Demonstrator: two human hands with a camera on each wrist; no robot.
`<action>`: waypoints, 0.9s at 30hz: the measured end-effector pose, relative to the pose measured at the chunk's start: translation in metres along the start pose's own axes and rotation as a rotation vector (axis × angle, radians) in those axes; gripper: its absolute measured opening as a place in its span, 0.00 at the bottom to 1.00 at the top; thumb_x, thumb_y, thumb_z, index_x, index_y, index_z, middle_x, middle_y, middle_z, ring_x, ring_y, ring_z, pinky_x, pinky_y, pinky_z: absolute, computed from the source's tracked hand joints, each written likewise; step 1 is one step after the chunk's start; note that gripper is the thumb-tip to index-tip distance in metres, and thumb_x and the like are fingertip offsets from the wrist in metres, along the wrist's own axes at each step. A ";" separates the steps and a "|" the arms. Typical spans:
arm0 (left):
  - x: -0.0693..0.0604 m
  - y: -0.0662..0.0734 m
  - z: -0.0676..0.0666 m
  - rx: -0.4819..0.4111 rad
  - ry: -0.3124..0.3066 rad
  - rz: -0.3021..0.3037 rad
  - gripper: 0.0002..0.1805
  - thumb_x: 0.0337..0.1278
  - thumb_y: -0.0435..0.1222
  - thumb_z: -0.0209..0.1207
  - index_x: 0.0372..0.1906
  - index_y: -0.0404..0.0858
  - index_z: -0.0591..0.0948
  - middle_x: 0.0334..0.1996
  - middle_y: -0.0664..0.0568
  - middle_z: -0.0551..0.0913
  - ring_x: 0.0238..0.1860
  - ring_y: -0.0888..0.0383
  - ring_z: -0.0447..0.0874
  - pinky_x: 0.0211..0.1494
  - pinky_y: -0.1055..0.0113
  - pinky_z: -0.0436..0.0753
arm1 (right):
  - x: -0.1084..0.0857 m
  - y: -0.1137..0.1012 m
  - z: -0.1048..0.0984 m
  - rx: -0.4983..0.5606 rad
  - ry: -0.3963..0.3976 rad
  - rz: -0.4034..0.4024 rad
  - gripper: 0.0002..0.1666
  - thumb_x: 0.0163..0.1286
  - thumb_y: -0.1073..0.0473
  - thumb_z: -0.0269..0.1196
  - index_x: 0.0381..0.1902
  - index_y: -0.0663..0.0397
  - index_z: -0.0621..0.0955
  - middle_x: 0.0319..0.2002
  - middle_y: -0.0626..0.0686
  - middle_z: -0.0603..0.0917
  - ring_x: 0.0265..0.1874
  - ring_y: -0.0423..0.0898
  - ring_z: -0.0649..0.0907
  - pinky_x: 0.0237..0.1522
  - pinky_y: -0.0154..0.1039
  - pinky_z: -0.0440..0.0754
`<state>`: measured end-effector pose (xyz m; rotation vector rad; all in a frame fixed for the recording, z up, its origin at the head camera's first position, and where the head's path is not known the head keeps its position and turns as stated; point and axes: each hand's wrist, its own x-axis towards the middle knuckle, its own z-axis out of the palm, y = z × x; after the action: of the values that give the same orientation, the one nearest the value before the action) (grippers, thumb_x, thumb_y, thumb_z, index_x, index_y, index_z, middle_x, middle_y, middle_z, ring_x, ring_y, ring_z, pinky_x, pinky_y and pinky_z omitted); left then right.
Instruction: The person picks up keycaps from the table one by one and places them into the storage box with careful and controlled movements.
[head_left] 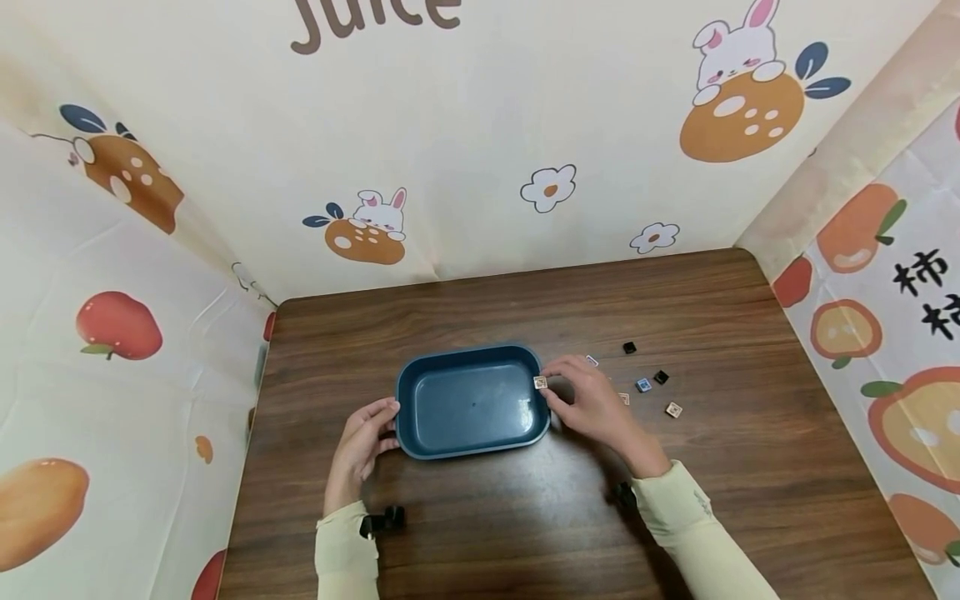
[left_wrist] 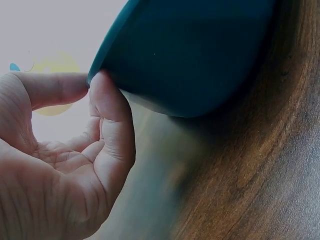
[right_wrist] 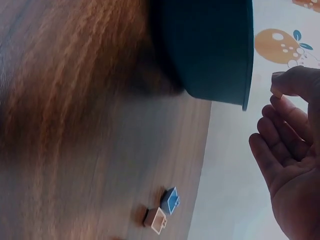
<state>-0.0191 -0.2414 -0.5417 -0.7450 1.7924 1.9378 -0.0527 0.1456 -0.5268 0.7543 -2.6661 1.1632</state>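
A dark blue rectangular tray with rounded corners lies on the table. My left hand pinches its left rim between thumb and forefinger, clearly seen in the left wrist view on the tray's outer wall. Over the right rim, my right hand holds a small beige square piece between thumb and forefinger. In the right wrist view that piece is mostly covered by the fingertips, and the other fingers are loosely bent.
Right of the tray lie several small square pieces: a blue piece, a beige piece and a black piece among them. My right hand partly hides some. A printed curtain borders the wooden table.
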 end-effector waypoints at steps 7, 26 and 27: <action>0.000 -0.001 0.000 0.006 -0.007 0.012 0.16 0.77 0.37 0.58 0.61 0.33 0.77 0.29 0.60 0.80 0.32 0.65 0.78 0.31 0.71 0.83 | 0.004 -0.005 0.007 0.001 -0.024 -0.026 0.13 0.66 0.64 0.74 0.47 0.56 0.87 0.50 0.54 0.88 0.54 0.52 0.85 0.58 0.52 0.85; -0.002 0.000 0.001 0.003 0.000 0.004 0.22 0.78 0.38 0.58 0.67 0.30 0.73 0.31 0.60 0.79 0.33 0.65 0.78 0.31 0.72 0.82 | 0.009 -0.010 0.026 -0.019 -0.087 -0.037 0.10 0.67 0.61 0.74 0.45 0.52 0.87 0.47 0.50 0.87 0.52 0.48 0.85 0.57 0.49 0.86; -0.002 0.000 0.001 0.004 -0.001 0.004 0.22 0.78 0.38 0.58 0.67 0.30 0.74 0.31 0.60 0.79 0.33 0.65 0.78 0.31 0.72 0.82 | 0.009 -0.010 0.026 -0.020 -0.082 -0.043 0.10 0.67 0.61 0.74 0.44 0.52 0.87 0.47 0.50 0.87 0.51 0.48 0.85 0.57 0.49 0.86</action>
<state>-0.0179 -0.2399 -0.5406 -0.7395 1.7972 1.9366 -0.0533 0.1174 -0.5357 0.8696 -2.7090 1.1173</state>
